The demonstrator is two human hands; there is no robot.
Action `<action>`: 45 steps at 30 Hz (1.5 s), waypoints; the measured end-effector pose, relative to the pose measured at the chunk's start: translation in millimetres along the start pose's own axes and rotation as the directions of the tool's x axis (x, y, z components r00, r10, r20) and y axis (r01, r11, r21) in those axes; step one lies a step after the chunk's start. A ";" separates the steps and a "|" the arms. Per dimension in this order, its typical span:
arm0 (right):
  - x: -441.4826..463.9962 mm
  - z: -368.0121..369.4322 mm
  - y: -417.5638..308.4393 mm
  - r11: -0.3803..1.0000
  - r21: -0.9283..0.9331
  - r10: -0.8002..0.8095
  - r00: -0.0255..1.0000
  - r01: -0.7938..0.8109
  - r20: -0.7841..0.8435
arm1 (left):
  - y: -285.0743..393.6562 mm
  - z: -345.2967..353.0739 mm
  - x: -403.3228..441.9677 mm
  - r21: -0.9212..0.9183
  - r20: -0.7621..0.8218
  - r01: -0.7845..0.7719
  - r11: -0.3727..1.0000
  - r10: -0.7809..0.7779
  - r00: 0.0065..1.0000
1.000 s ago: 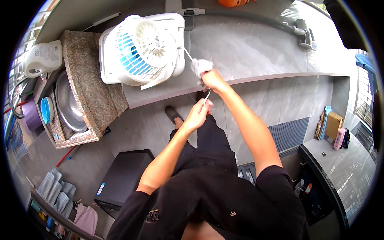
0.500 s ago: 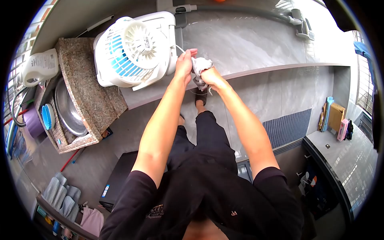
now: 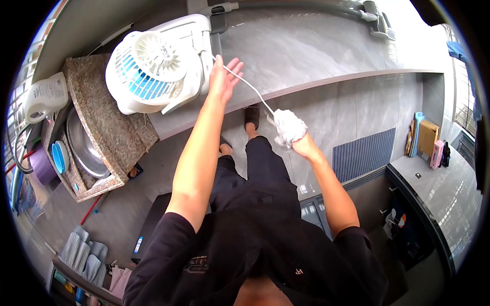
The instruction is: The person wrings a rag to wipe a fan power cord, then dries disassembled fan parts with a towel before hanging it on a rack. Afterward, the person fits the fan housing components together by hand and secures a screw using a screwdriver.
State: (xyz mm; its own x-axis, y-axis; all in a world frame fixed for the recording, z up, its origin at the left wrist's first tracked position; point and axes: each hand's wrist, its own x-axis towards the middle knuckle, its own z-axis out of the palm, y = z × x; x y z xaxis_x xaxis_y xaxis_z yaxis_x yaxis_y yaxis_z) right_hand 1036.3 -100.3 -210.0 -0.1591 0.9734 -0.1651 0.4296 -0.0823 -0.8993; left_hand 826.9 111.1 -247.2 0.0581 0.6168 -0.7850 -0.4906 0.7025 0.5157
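A white fan (image 3: 148,71) with blue showing behind its grille lies on the grey ledge at the upper left. From its right side a white cord (image 3: 250,86) runs taut down to a white cloth (image 3: 290,126). My right hand (image 3: 304,145) grips this cloth, which is bunched around the cord; most of the fingers are hidden by it. My left hand (image 3: 224,77) is beside the fan's right edge with its fingers apart, close to the cord, and holds nothing.
A stone-topped unit (image 3: 109,102) with a metal basin (image 3: 88,143) stands at the left, a white jug (image 3: 46,98) beside it. A grey ledge (image 3: 316,46) runs across the top. A black case (image 3: 153,219) stands on the floor. A cardboard box (image 3: 427,137) is at the right.
My right hand and the cloth have moved down and right, away from the fan, exposing a longer stretch of cord. My left hand went from the cord's lower part up to the fan's side and opened.
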 end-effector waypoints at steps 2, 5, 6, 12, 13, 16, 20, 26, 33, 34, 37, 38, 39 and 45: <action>16.7 -1.1 -5.4 0.980 0.171 0.100 0.995 -0.100 0.008 | -15.7 1.2 -27.5 -0.073 0.112 0.156 0.985 -0.148 0.983; 40.4 1.6 -27.5 0.892 0.344 0.294 0.954 -0.294 0.054 | -42.0 9.6 -76.9 0.054 0.255 0.311 0.949 -0.314 0.914; 47.2 -0.8 -40.5 0.852 0.405 0.343 0.938 -0.333 0.050 | -50.5 9.9 -84.5 0.115 0.315 0.329 0.937 -0.349 0.883; 41.3 -12.9 -60.8 0.857 0.428 0.306 0.952 -0.286 0.023 | -29.4 23.6 -55.2 -0.051 0.151 -0.037 0.998 0.044 0.988; 31.5 -16.1 -61.0 0.833 0.478 0.295 0.954 -0.280 0.045 | -15.7 22.9 -45.8 -0.108 0.165 -0.031 0.994 0.049 0.985; 14.6 -31.4 -64.9 0.686 0.628 0.362 0.921 -0.367 0.142 | -22.4 30.8 -43.0 -0.272 0.182 0.106 0.956 -0.056 0.982; 28.7 -41.7 -74.6 0.690 0.644 0.380 0.923 -0.331 0.068 | -38.0 59.2 -103.5 -0.249 0.131 0.213 0.945 -0.185 0.974; 62.6 -42.2 -94.1 0.588 0.498 0.532 0.769 -0.637 0.356 | -46.9 36.2 -83.1 -0.081 0.348 0.141 0.987 -0.105 0.932; 90.8 0.9 -59.6 0.711 0.546 0.425 0.890 -0.442 0.166 | -22.7 29.4 -66.5 0.167 0.334 0.008 0.986 -0.064 0.941; 87.1 4.2 -63.0 0.713 0.574 0.406 0.905 -0.402 0.130 | -29.0 23.8 -53.6 0.151 0.332 -0.039 0.988 -0.014 0.943; 58.0 12.0 -61.4 0.733 0.602 0.400 0.916 -0.317 -0.005 | -37.9 25.0 -36.3 0.108 0.307 -0.077 0.991 0.040 0.951; 48.2 4.8 -55.4 0.695 0.599 0.458 0.887 -0.397 0.056 | -37.3 33.0 -39.7 0.141 0.245 -0.072 0.987 0.036 0.969; 37.6 3.9 -43.4 0.757 0.524 0.439 0.898 -0.390 0.035 | -38.4 39.9 -42.8 0.176 0.180 -0.064 0.982 0.032 0.983; -21.8 -24.0 -98.4 0.651 0.610 0.508 0.856 -0.453 0.094 | -33.4 30.5 6.4 0.124 0.030 -0.067 0.990 0.064 0.998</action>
State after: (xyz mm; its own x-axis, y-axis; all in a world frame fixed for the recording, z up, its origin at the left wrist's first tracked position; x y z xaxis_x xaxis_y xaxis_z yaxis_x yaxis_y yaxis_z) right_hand 1018.8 -108.3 -108.2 -0.0013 0.7716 -0.6361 -0.1903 -0.6247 -0.7574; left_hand 870.2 102.5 -259.0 0.0526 0.6706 -0.7400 -0.3813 0.6983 0.6057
